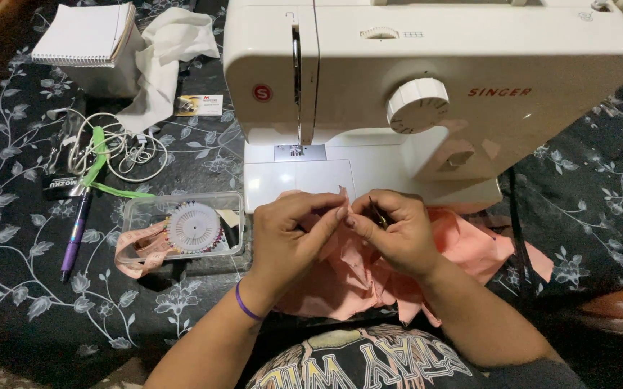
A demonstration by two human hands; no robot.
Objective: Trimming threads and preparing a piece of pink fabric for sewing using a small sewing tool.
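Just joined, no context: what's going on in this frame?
A person sits at a white sewing machine on a dark floral tablecloth. The left hand pinches an edge of peach fabric, and the right hand works at the same spot with a small dark tool, too small to identify. The fabric lies in front of the machine, not under its needle. A clear box with a pin wheel sits to the left.

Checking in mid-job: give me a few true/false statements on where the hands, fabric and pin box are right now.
1. Both hands, left hand and right hand, meet on the pink fabric. True.
2. The clear box with the pin wheel sits right of the sewing machine. False: it sits to the left.
3. The purple pen is in the left hand. False: it lies on the tablecloth.
4. The right hand pinches a thin dark tool. True.
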